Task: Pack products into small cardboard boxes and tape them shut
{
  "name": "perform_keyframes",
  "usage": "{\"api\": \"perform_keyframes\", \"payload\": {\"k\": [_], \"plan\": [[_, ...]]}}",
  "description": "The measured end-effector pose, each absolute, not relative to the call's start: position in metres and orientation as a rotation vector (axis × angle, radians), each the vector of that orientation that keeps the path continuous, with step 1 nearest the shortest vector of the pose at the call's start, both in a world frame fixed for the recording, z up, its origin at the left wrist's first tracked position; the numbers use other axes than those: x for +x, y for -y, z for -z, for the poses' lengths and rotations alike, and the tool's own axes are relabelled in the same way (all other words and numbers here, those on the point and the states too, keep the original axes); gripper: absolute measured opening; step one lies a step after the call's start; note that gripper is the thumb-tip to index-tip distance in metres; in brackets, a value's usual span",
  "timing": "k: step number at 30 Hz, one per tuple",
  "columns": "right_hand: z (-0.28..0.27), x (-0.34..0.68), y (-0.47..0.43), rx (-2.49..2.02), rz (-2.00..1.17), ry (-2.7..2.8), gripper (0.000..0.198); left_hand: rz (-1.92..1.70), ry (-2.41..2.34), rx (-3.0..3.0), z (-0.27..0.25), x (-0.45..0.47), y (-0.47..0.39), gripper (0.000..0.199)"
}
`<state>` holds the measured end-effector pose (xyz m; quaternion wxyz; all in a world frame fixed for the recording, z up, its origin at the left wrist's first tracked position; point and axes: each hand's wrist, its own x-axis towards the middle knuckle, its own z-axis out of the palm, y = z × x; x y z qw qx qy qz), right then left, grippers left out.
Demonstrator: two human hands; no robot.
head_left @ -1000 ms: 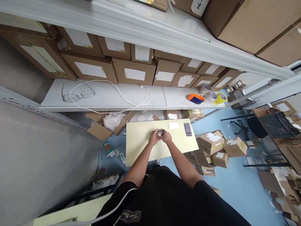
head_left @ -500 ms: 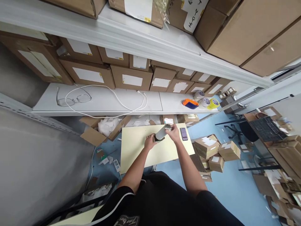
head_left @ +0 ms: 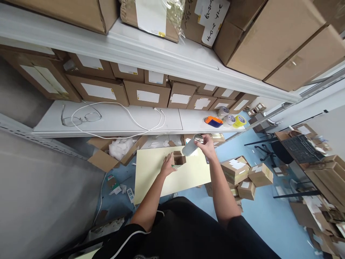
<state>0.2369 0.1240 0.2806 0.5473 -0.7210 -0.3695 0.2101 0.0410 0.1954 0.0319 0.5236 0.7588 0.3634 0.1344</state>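
Note:
My right hand (head_left: 207, 146) grips a grey cylinder (head_left: 190, 147) near its upper, shiny-rimmed end. Its exact kind I cannot make out. The cylinder is tilted and held above the pale yellow table (head_left: 151, 176), just to the right of a small cardboard box (head_left: 179, 160). That box stands with its top flaps up and its dark inside showing. Against its left side is my left hand (head_left: 167, 165), fingers curled at the back and thumb along the front. A phone (head_left: 207, 160) lies mostly hidden behind my right wrist.
Beyond the table, a white shelf (head_left: 172, 120) carries eyeglasses (head_left: 82, 119), a white cable (head_left: 134, 119), an orange and blue tape dispenser (head_left: 214, 121) and tape rolls (head_left: 239, 121). An open carton (head_left: 104, 160) sits at the left. Several boxes (head_left: 235, 169) are piled at the right.
The grey cylinder has come out of the small box and moved up and right in my right hand. My left hand has stayed at the box. The phone is now mostly covered.

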Motion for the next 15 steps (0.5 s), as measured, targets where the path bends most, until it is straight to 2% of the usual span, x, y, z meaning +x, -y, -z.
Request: {"api": "perform_keyframes", "payload": {"k": [3,7,11,15], "plan": [[-0.278,0.238,-0.126,-1.733,-0.481,0.887,0.041,-0.294,-0.883,1.823,-0.060,0.029,-0.207,0.133],[-0.277,0.231,-0.129,-1.800,-0.458,0.927,0.040,-0.538,-0.697,1.756,-0.125,0.031,-0.214,0.102],[-0.277,0.218,-0.135,-1.831,-0.485,0.966,0.040,-0.752,-0.572,1.759,-0.191,0.059,-0.212,0.104],[-0.273,0.219,-0.138,-1.762,-0.612,0.986,0.041,-0.777,-0.622,1.811,-0.216,0.078,-0.220,0.091]]}}
